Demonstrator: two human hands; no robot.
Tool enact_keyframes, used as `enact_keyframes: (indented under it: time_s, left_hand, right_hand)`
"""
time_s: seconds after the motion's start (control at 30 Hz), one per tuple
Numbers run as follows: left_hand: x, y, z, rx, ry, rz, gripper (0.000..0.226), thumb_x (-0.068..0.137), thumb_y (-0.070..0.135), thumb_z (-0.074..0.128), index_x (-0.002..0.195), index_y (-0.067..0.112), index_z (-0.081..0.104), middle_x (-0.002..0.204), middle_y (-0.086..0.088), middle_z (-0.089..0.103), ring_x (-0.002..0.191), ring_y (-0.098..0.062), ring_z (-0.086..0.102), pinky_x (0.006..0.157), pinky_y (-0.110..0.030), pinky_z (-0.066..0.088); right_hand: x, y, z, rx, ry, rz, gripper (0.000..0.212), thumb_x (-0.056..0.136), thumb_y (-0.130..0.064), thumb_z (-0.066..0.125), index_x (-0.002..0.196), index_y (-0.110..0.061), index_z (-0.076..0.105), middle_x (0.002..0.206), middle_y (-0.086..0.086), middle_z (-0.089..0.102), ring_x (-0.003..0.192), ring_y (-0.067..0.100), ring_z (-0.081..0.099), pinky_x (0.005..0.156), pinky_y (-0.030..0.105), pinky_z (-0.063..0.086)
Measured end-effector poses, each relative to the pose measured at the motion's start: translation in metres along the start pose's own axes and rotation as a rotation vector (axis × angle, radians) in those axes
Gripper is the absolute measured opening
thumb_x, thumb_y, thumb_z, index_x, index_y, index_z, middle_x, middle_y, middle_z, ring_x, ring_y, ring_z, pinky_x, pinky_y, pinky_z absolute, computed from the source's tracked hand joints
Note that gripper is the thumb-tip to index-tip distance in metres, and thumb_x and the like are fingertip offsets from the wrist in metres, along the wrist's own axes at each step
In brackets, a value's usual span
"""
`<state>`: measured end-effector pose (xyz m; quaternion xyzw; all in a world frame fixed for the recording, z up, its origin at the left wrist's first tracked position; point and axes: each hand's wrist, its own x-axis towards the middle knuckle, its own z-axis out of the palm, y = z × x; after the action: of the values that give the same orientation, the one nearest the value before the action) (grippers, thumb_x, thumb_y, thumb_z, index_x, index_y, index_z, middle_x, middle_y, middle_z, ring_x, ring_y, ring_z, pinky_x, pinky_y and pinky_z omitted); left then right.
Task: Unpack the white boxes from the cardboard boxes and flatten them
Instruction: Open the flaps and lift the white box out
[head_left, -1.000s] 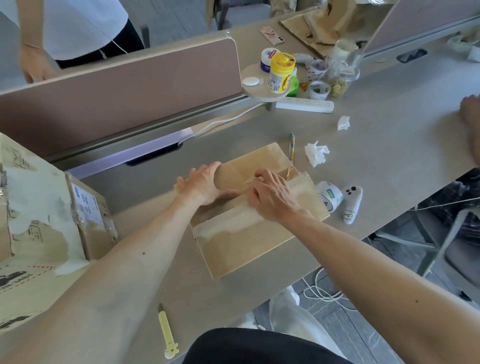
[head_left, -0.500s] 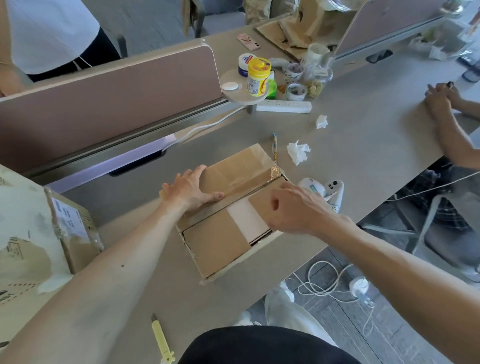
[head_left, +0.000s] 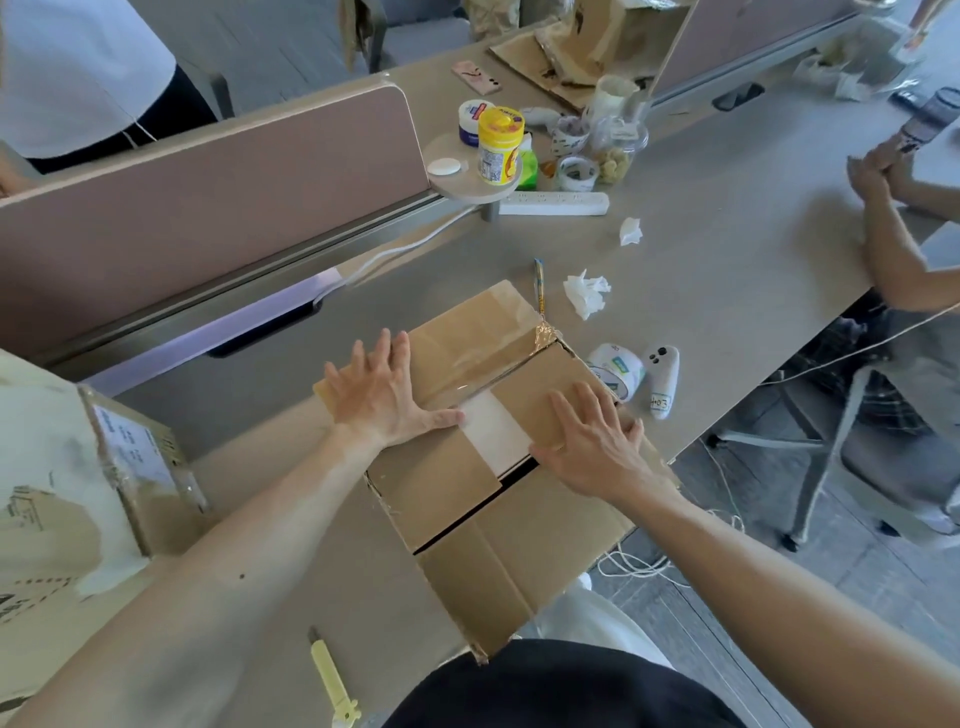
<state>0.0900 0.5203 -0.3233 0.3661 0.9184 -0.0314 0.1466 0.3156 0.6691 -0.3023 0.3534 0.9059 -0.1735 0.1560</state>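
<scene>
We sit at a long grey desk (head_left: 727, 270) with a pink divider (head_left: 208, 197) along its far edge and a second divider (head_left: 753, 36) further right. A round shelf (head_left: 457, 189) juts from the first. Right of us, a chair (head_left: 898, 467) stands on grey plank floor (head_left: 857, 613)

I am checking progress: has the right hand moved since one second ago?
Yes. The right hand has shifted away from the left hand, along the cardboard box toward its right side, nearer the tape roll on the desk.

left hand (head_left: 382, 397) flat on cardboard box (head_left: 467, 499) | right hand (head_left: 592, 441) flat on flap
</scene>
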Motion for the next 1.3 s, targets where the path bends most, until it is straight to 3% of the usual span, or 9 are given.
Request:
enact_keyframes:
  time_s: [0.27,0.43,0.63,0.77,0.83,0.9,1.0,1.13,1.3]
  left_hand:
    - [0.006,0.000,-0.005,0.140,0.112,0.115,0.124,0.065,0.097,0.028,0.149,0.007,0.026,0.140,-0.016,0.047,0.114,-0.038,0.054,0.093,-0.049,0.046]
    - [0.017,-0.011,-0.034,0.010,-0.045,0.165,0.119,0.064,0.095,0.025,0.145,0.009,0.037,0.132,-0.015,0.056,0.114,-0.037,0.058,0.090,-0.044,0.047]
    - [0.033,-0.028,-0.098,-0.227,-0.188,0.282,0.062,0.076,0.079,0.042,0.089,0.026,0.071,0.079,0.008,0.068,0.079,-0.021,0.063,0.067,-0.036,0.049]
    - [0.042,-0.033,-0.122,-0.127,0.190,0.332,0.024,0.094,0.038,0.057,0.095,0.018,0.070,0.085,-0.007,0.070,0.084,-0.033,0.064,0.074,-0.036,0.052]
    - [0.047,-0.037,-0.117,-0.027,0.329,0.254,0.027,0.097,0.031,0.058,0.117,0.016,0.066,0.099,-0.015,0.071,0.093,-0.040,0.065,0.081,-0.043,0.053]
    - [0.053,-0.042,-0.103,0.049,0.314,0.192,0.049,0.100,0.027,0.053,0.146,0.011,0.044,0.132,-0.016,0.061,0.121,-0.037,0.058,0.095,-0.046,0.048]
    - [0.055,-0.043,-0.079,0.119,0.313,0.135,0.068,0.102,0.029,0.041,0.157,0.004,0.009,0.165,-0.014,0.014,0.152,-0.027,0.013,0.122,-0.050,0.016]
    - [0.053,-0.033,-0.063,0.131,0.263,0.046,0.083,0.099,0.055,0.031,0.157,0.005,0.001,0.166,-0.013,-0.004,0.153,-0.025,-0.004,0.121,-0.052,-0.008]
    - [0.042,-0.029,-0.020,0.067,0.065,-0.027,0.089,0.094,0.069,0.019,0.158,0.010,0.000,0.166,-0.009,-0.006,0.153,-0.024,-0.005,0.120,-0.055,-0.008]
  right_hand:
    - [0.026,-0.012,0.007,0.012,-0.058,0.064,0.086,0.087,-0.077,0.035,0.152,-0.044,-0.011,0.161,0.001,-0.024,0.146,0.030,-0.028,0.108,0.072,-0.012]
    - [0.026,-0.010,0.011,0.005,-0.043,0.061,0.084,0.086,-0.079,0.032,0.151,-0.046,-0.010,0.161,-0.003,-0.025,0.146,0.029,-0.028,0.108,0.073,-0.011]
    - [0.026,-0.010,0.010,0.001,-0.050,0.066,0.084,0.086,-0.079,0.032,0.151,-0.046,-0.010,0.160,-0.003,-0.026,0.145,0.029,-0.030,0.108,0.073,-0.011]
    - [0.025,-0.010,0.010,0.010,-0.050,0.066,0.084,0.085,-0.079,0.033,0.150,-0.046,-0.010,0.160,-0.004,-0.027,0.145,0.028,-0.030,0.107,0.072,-0.012]
    - [0.025,-0.009,0.010,0.005,-0.056,0.068,0.084,0.085,-0.080,0.031,0.150,-0.046,-0.012,0.160,-0.004,-0.027,0.144,0.028,-0.031,0.107,0.072,-0.012]
    - [0.025,-0.010,0.009,-0.002,-0.071,0.068,0.084,0.086,-0.080,0.029,0.150,-0.046,-0.014,0.159,-0.003,-0.029,0.144,0.028,-0.033,0.106,0.072,-0.013]
    - [0.026,-0.011,0.008,-0.015,-0.104,0.075,0.085,0.086,-0.080,0.026,0.150,-0.045,-0.017,0.158,-0.002,-0.032,0.142,0.028,-0.036,0.106,0.072,-0.015]
    - [0.027,-0.011,0.007,-0.022,-0.137,0.075,0.085,0.087,-0.079,0.025,0.150,-0.043,-0.018,0.157,-0.001,-0.034,0.141,0.029,-0.038,0.106,0.073,-0.014]
    - [0.032,-0.011,0.006,-0.048,-0.176,0.075,0.086,0.087,-0.079,0.024,0.150,-0.041,-0.021,0.155,0.001,-0.038,0.140,0.031,-0.039,0.106,0.073,-0.014]
